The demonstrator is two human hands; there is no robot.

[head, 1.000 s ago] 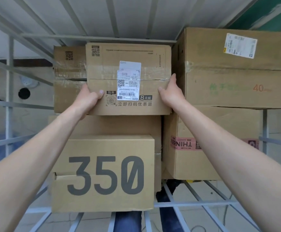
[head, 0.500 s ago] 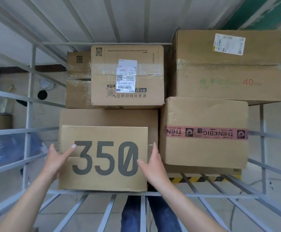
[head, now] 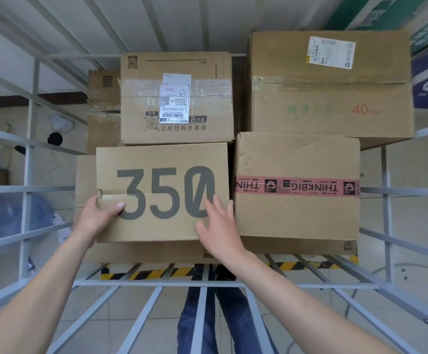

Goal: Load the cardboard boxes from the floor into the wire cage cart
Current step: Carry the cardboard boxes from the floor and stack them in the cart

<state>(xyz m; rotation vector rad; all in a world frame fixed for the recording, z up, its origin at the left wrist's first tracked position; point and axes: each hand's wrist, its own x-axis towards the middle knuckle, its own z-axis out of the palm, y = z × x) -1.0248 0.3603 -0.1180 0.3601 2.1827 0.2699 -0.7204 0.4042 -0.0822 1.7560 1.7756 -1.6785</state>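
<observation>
Several cardboard boxes are stacked inside the wire cage cart (head: 29,190). The box printed "350" (head: 161,175) lies at the front left of the stack. My left hand (head: 98,215) grips its left edge, thumb on the printed face. My right hand (head: 218,226) lies flat on the face near the right edge, fingers straight. Behind it stands a box with a white shipping label (head: 177,98). To the right are a box with pink "THINKBIG" tape (head: 297,213) and, behind that, a large box marked "40" (head: 330,98).
Grey cage bars run along both sides and across the front rail (head: 182,283). A flat brown box (head: 141,252) lies under the "350" box. Yellow-black hazard tape (head: 156,273) shows beneath. Legs in blue jeans (head: 197,315) stand below the rail. Blue plastic (head: 3,215) lies outside at left.
Both hands left the labelled box and came down to the "350" box. That box has moved farther into the cage, against the labelled box; my left hand now grips its edge.
</observation>
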